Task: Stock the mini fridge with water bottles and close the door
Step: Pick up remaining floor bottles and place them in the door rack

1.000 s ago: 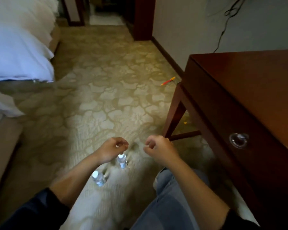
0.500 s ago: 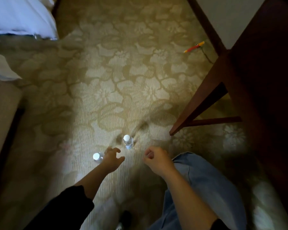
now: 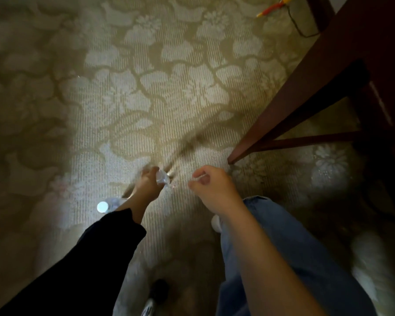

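Left hand (image 3: pixel 149 184) grips water bottle (image 3: pixel 162 177); right hand (image 3: pixel 211 189) curled, empty; floral carpet (image 3: pixel 169 87) below, wooden table leg (image 3: pixel 283 117) nearby.

Motion blur smears the left hand (image 3: pixel 149 181), which covers most of the water bottle (image 3: pixel 163 177) it grips. Its forearm (image 3: pixel 136 202) hides part of a second bottle (image 3: pixel 103 206). The worktop (image 3: pixel 374 53) runs off the right edge.
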Demonstrator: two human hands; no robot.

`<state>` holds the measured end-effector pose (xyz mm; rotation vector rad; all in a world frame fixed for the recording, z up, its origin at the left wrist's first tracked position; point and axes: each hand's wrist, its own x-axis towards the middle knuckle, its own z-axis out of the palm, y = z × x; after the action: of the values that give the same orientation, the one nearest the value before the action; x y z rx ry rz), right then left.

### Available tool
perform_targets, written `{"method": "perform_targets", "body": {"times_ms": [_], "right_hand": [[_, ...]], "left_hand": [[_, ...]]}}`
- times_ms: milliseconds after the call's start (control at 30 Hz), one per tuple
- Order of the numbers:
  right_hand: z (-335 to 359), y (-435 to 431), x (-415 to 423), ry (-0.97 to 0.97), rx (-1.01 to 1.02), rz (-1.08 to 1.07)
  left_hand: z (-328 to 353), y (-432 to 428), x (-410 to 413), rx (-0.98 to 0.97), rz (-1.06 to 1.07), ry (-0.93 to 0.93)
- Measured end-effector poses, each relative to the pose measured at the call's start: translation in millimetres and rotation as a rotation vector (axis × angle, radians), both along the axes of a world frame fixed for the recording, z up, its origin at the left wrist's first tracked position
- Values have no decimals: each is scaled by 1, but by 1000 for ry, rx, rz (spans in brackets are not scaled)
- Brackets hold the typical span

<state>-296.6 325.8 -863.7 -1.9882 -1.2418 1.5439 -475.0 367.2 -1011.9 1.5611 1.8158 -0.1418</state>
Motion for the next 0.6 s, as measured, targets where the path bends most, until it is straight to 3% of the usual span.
{"method": "perform_targets", "body": {"times_ms": [300, 600], "right_hand": [[5, 2, 7, 28, 30, -44], [26, -29, 13, 42, 4, -69]], "left_hand": [[-5, -6, 8, 113, 63, -15], [109, -34, -24, 329, -324, -224]]}}
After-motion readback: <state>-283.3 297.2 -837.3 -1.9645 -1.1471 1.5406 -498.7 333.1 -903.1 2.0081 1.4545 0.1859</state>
